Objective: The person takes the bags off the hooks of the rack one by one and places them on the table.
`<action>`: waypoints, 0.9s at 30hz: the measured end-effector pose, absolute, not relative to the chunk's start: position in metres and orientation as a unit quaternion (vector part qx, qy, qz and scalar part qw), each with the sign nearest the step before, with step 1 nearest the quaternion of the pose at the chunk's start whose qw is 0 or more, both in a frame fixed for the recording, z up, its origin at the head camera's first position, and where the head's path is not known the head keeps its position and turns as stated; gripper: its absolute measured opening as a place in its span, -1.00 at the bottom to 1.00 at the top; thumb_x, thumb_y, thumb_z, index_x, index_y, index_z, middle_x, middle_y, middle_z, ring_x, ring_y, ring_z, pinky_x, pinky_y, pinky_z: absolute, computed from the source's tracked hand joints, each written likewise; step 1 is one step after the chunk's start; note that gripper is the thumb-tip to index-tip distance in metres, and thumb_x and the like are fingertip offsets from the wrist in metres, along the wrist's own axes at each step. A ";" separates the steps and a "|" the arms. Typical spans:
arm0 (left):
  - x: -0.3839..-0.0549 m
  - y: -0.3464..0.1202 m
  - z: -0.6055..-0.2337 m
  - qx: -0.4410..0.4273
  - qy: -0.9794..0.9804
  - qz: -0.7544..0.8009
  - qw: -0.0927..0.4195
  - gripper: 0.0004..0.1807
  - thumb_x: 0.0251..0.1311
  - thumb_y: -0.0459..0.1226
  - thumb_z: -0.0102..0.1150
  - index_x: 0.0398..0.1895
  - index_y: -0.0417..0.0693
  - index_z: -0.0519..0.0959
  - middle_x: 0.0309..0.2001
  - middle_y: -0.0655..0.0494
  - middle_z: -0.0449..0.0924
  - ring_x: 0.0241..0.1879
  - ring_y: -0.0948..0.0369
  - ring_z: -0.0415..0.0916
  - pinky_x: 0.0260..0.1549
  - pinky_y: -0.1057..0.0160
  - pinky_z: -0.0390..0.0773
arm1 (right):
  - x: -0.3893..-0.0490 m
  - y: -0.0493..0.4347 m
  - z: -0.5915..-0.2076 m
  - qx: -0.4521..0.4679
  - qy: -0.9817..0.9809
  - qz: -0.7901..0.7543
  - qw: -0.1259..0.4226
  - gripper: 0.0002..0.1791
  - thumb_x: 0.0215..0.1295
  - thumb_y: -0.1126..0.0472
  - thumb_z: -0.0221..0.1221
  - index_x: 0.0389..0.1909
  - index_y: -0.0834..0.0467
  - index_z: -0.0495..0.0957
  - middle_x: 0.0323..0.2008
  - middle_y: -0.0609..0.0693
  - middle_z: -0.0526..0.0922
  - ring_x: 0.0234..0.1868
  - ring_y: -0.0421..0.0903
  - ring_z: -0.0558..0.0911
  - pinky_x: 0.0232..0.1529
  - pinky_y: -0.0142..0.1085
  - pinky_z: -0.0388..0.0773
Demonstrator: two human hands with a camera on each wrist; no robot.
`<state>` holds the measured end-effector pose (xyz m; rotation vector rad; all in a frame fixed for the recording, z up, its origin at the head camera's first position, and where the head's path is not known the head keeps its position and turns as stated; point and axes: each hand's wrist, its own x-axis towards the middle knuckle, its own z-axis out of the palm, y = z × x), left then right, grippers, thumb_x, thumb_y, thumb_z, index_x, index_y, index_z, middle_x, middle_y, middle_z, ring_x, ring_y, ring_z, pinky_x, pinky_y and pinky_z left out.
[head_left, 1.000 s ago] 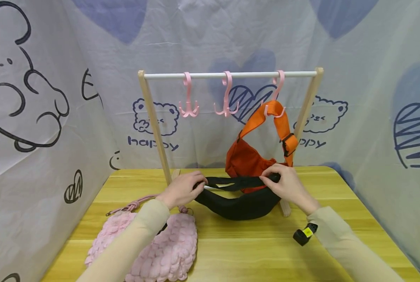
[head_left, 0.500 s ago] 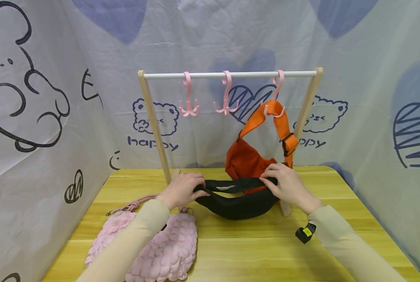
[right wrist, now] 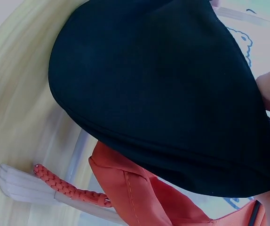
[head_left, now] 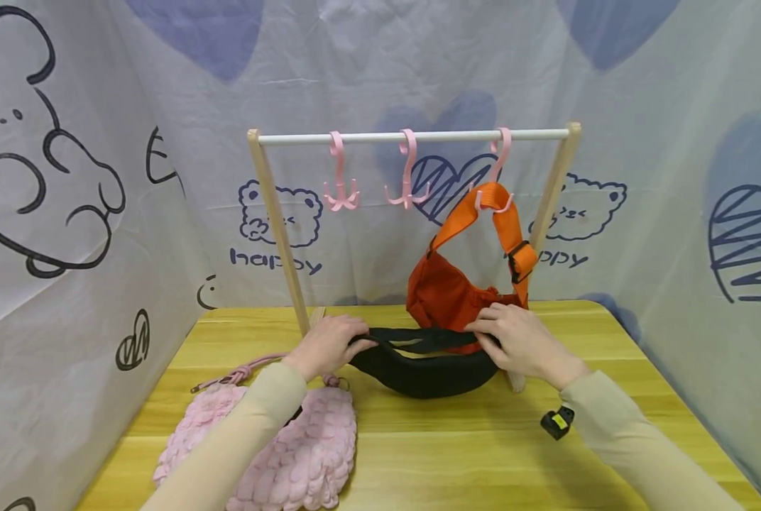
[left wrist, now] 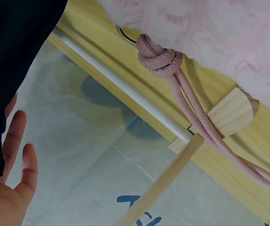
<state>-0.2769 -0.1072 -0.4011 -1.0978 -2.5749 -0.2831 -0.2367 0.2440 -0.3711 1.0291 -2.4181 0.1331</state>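
A black bag (head_left: 422, 377) was held stretched between two bare hands over the middle of the counter (head_left: 457, 461), toward its far edge; whether its underside touched the wood could not be told. The left hand (head_left: 329, 346) pinched one end between thumb and fingers, and the right hand (head_left: 519, 339) gripped the other. A black strap (head_left: 441, 338) ran between them along the top, with a narrow gap separating part of it from the sagging body.

Just behind, an orange bag (head_left: 438, 287) hung with its strap looped over the right-hand pink hook (head_left: 504, 152), its lower part hidden by the black bag and the right hand. A braided red pull (right wrist: 71, 187) showed in the right wrist view beside a wooden foot. Two more hooks, the left one (head_left: 340, 193) and the middle one (head_left: 409, 167), shared the white bar (head_left: 374, 138) of a wooden-legged rack near the counter's far edge.

A fluffy pink bag (head_left: 307, 454) lay toward the counter's left edge, partly covered by the left sleeve (head_left: 227, 454), its knotted cord (head_left: 243, 372) trailing past its top. A small black device (head_left: 557, 423) sat at the right cuff. Pale cloth (head_left: 355, 50) printed with hearts, bears and the word "happy" surrounded the scene.
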 end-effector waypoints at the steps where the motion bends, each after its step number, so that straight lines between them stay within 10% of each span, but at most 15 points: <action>1: -0.277 -0.107 -0.401 -0.381 -0.905 -0.099 0.162 -0.73 0.38 -0.02 0.19 -0.43 0.09 0.55 -0.43 0.23 0.57 -0.39 0.23 0.55 -0.30 0.16 0.54 | -0.237 0.244 -0.371 0.381 -0.889 0.047 0.252 -0.80 0.26 0.30 0.25 -0.18 0.04 0.77 -0.26 -0.07 0.74 -0.22 -0.06 0.66 -0.17 -0.12 0.62; 13: -0.279 -0.105 -0.402 -0.362 -0.915 -0.099 0.149 -0.73 0.40 -0.02 0.17 -0.44 0.10 0.53 -0.46 0.23 0.58 -0.43 0.24 0.55 -0.35 0.19 0.53 | -0.238 0.242 -0.374 0.407 -0.878 0.001 0.252 -0.72 0.21 0.33 0.17 -0.24 0.00 0.81 -0.28 -0.09 0.70 -0.17 -0.04 0.62 0.03 -0.05 0.56; 27: -0.280 -0.106 -0.401 -0.360 -0.913 -0.125 0.144 -0.75 0.38 -0.03 0.20 -0.43 0.11 0.52 -0.50 0.27 0.53 -0.49 0.30 0.44 -0.39 0.26 0.46 | -0.238 0.249 -0.380 0.437 -0.864 -0.020 0.251 -0.54 -0.01 -0.27 0.46 -0.21 -0.04 0.79 -0.36 -0.17 0.69 -0.25 -0.14 0.60 -0.03 -0.13 0.56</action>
